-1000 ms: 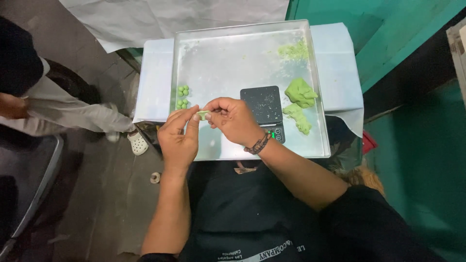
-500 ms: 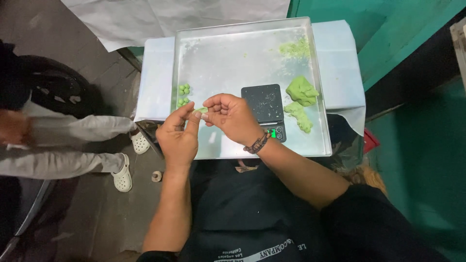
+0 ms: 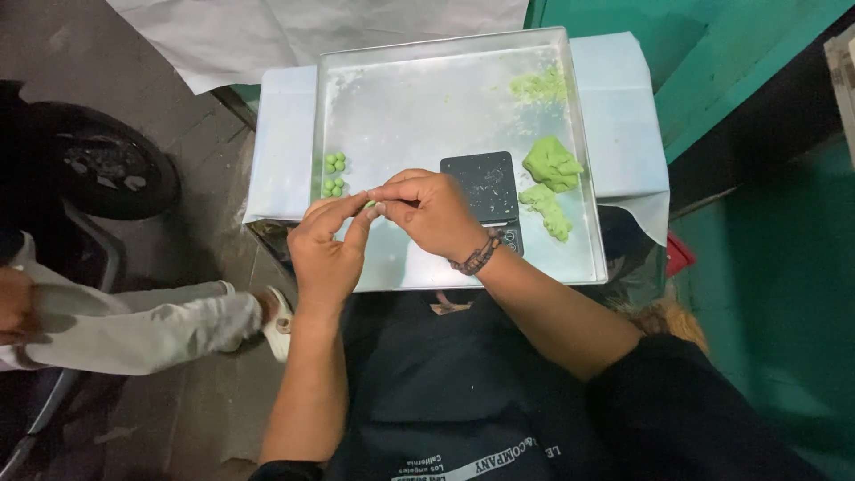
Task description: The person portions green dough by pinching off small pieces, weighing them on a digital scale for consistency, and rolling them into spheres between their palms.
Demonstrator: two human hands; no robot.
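My left hand (image 3: 328,251) and my right hand (image 3: 434,212) meet over the near left part of a shiny metal tray (image 3: 427,107). Between their fingertips sits a small piece of green dough (image 3: 370,205), mostly hidden. Several small green dough balls (image 3: 335,174) lie in a cluster on the tray just left of my hands. A small black scale (image 3: 488,189) rests on the tray right of my right hand. Two lumps of green dough (image 3: 550,183) lie beside the scale, and green crumbs (image 3: 538,86) are at the far right corner.
The tray rests on a pale blue covered stand (image 3: 276,151). Another person's leg in light trousers with a white sandal (image 3: 151,325) is on the floor at left, near a dark tyre (image 3: 107,169). A green wall (image 3: 766,223) stands to the right.
My hands stay together over the tray, working the small dough piece. The other person's leg at left has shifted, with the sandalled foot now closer to the stand.
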